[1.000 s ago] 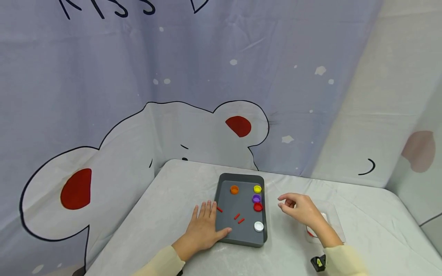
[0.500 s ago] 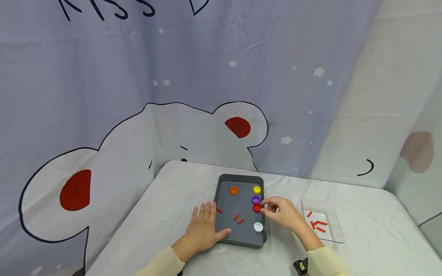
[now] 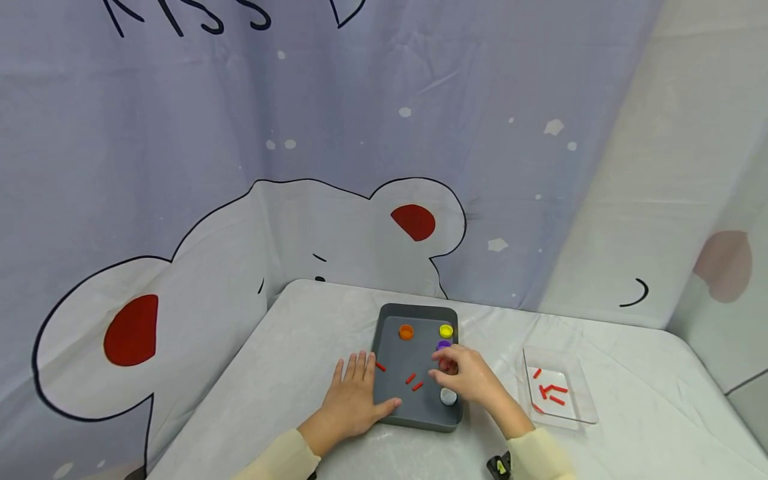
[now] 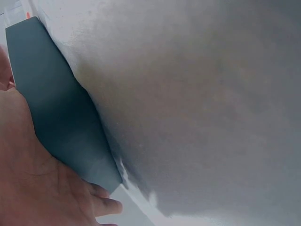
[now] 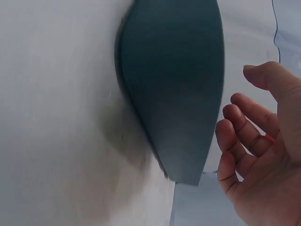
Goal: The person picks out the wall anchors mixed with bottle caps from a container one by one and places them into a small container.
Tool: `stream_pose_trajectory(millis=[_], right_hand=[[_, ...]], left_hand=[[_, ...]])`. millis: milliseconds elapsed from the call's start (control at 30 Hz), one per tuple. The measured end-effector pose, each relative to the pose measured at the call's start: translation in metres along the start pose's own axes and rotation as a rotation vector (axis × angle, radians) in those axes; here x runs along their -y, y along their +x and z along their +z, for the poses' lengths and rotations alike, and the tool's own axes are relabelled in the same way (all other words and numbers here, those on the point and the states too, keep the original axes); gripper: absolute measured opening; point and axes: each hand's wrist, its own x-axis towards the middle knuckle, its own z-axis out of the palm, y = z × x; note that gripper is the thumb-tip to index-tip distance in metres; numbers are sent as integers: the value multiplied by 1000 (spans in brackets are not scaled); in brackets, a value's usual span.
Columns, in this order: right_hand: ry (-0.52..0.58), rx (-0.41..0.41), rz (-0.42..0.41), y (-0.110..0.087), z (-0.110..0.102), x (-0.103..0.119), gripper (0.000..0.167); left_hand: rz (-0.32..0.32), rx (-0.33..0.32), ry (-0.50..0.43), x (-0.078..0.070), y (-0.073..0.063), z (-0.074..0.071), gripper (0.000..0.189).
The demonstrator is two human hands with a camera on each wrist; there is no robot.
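A dark grey tray [image 3: 420,413] lies on the table. My left hand [image 3: 354,400] rests along its left side with straight fingers, the thumb over its near left corner. Over the tray's right half hovers my right hand [image 3: 465,377], thumb and forefinger apart with nothing between them; the right wrist view shows its other fingers [image 5: 244,125] loosely bent. Inside the tray are several small round cups: orange [image 3: 406,332], yellow [image 3: 446,331], purple [image 3: 443,345], white [image 3: 448,397], and a red one mostly hidden by my right hand. Short red sticks [image 3: 417,386] lie at its middle and left.
A clear plastic box [image 3: 589,400] stands right of the tray, with several red sticks [image 3: 557,400] inside. A white cloth [image 3: 324,320] covers the table. Behind it hangs a printed curtain [image 3: 336,100].
My right hand has moved left from above the clear box to over the tray, uncovering the box's red sticks and covering the red cup. My left hand has stayed put.
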Motion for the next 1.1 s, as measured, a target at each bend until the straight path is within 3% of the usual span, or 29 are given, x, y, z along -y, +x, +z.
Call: stream_pose_trajectory(millis=[700, 1100], right_hand=[[-228, 31, 33, 10, 41, 15, 33], [-386, -2, 53, 10, 50, 16, 30]], left_hand=[[0, 14, 0, 1, 0, -2, 106], [8, 11, 9, 0, 0, -2, 106]])
